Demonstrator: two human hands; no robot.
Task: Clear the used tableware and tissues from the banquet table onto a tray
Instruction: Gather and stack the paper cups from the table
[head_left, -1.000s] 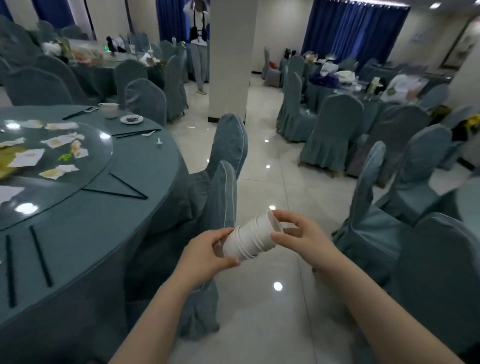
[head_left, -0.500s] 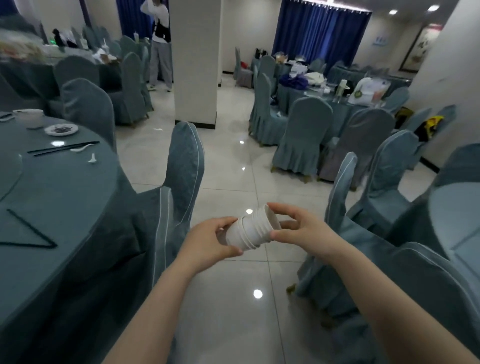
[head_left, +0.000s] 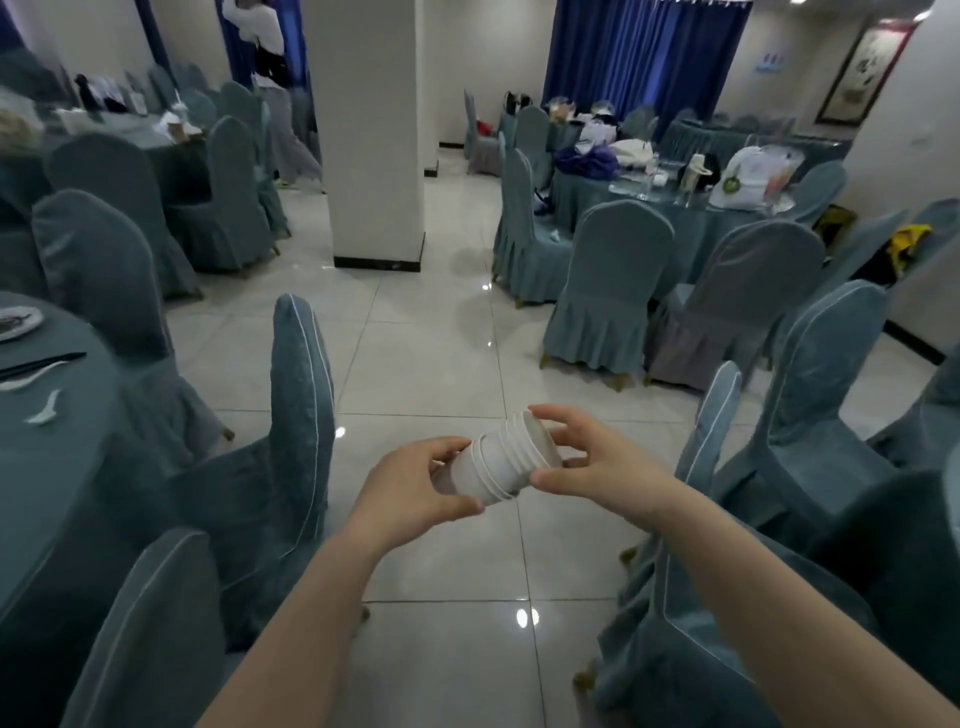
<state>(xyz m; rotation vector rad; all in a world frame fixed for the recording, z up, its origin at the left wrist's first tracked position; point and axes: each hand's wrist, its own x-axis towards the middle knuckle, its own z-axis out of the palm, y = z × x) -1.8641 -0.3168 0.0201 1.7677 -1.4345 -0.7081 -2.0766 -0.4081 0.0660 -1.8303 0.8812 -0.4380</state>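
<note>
Stack of nested white paper cups (head_left: 501, 460) held sideways over glossy pale floor tiles (head_left: 441, 374), base gripped in left hand (head_left: 410, 491), rim pinched by right hand (head_left: 597, 462). Teal-clothed round banquet table (head_left: 57, 467) at left, teal-covered chairs (head_left: 301, 415) both sides, white square pillar (head_left: 374, 130) beyond.

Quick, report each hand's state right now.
Left hand: grips the base end of the stack of white cups.
Right hand: pinches the stack's open rim end between thumb and fingers.

The stack of cups (head_left: 498, 464) looks like matt white paper; the floor (head_left: 431, 364) is glossy, reflective tile; chair covers (head_left: 301, 395) and the tabletop (head_left: 57, 457) wear matt textured cloth
</note>
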